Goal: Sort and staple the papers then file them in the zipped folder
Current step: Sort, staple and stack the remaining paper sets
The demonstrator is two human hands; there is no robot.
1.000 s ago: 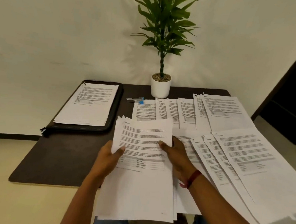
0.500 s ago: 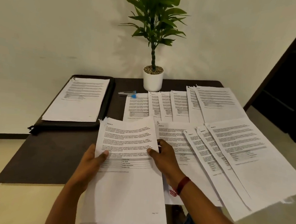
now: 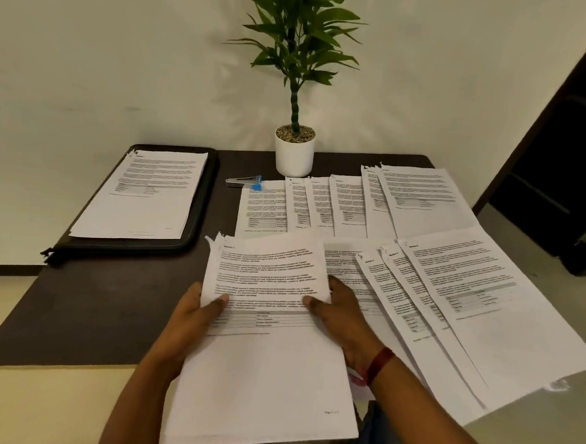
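Both hands grip one stack (image 3: 261,374) of printed sheets: your left hand (image 3: 189,322) pinches its left edge with the thumb on the top page, and your right hand (image 3: 342,314) pinches the right edge the same way. The fingers underneath are hidden. Versus a second ago, the stack's top corners look less fanned and it sits a bit further left. The grip is unchanged, and nothing else on the surface (image 3: 91,305) has moved. Counts: two hands, one held stack, one black folder (image 3: 203,209), one stapler (image 3: 244,182), one potted plant (image 3: 294,153). One paper set (image 3: 142,195) lies flat on the folder. The back row (image 3: 349,204) has six overlapping paper sets and the near row (image 3: 479,302) has four, spread over the right half of the surface. You hold the stack over the near edge of the surface, and its lower end hangs past that edge toward you. It covers part of the near row's leftmost set, and your right hand is over that same set. The folder lies at the back left, well apart from the stack; you cannot tell whether its zip is done up. The stapler lies between the folder and the back row, touching that row's leftmost sheet. A red band (image 3: 380,364) circles your right wrist.
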